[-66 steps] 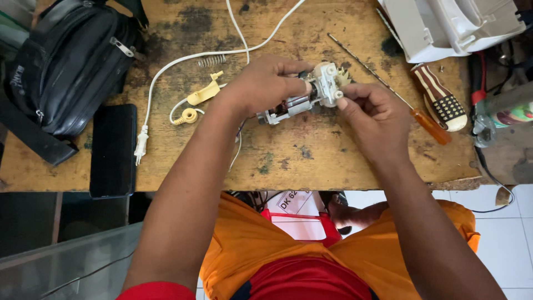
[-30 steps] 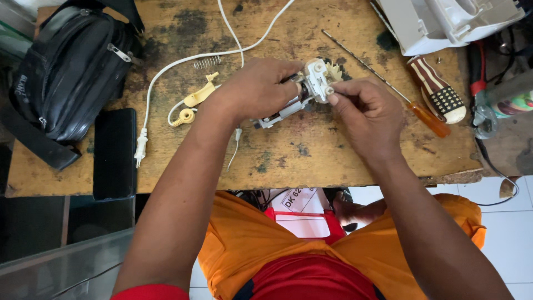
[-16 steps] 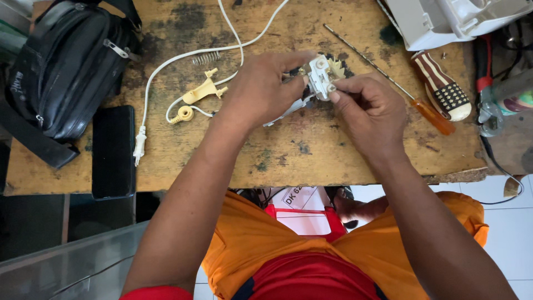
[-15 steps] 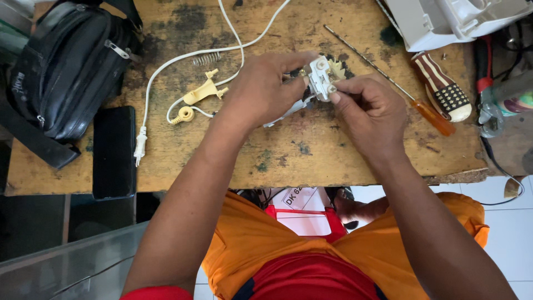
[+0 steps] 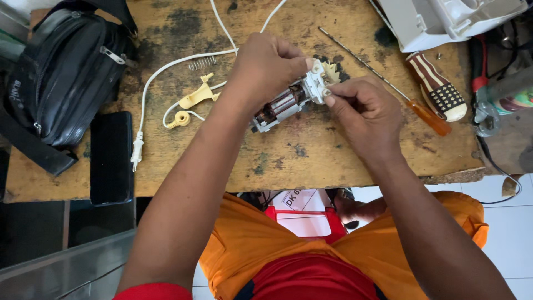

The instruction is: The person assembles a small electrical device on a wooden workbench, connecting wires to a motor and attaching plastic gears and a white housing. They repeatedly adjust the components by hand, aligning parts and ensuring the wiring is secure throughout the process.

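bag [image 5: 61, 78]: black
power cord [image 5: 166, 69]: white
screwdriver handle [image 5: 427, 118]: orange
plastic lever [image 5: 197, 97]: pale yellow
brush [image 5: 438, 89]: striped, starred

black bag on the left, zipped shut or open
Shut, it seems: the black bag shows a closed zipper line with its metal pull, nothing gaping.

Two hands, the left hand [image 5: 266, 66] and the right hand [image 5: 363, 114], meet on one small electric motor [image 5: 288, 103]. Left of them lie one white power cord [image 5: 166, 72], one metal spring [image 5: 202, 63], two yellow plastic pieces [image 5: 191, 105], one black phone [image 5: 111, 158] and one black bag [image 5: 61, 78]. Right of them lie two screwdrivers [image 5: 422, 114] and one white plastic housing [image 5: 444, 19].
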